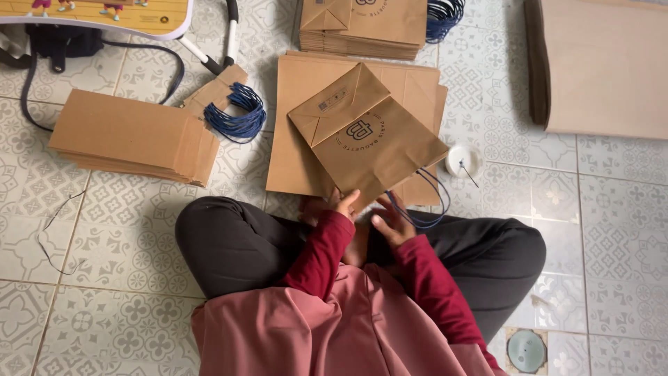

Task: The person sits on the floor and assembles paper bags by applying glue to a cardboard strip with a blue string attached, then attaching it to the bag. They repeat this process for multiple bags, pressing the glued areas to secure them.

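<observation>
I sat cross-legged on a floor (612, 230) of pale grey patterned tiles. Straight ahead of my knees lay a flat pile of brown paper bags (299, 125). To my left sat a long stack of folded brown bags (132, 136), with a bundle of blue cord handles (240, 115) just beside its far end. Another stack of bags (369, 28) lay further off, more blue cords (442, 17) touching its right side. A large brown sheet pile (602, 66) rested at the far right. A small white round spool (461, 160) lay near the middle pile, and a loose dark thread (52, 230) curled on the tiles at left.
</observation>
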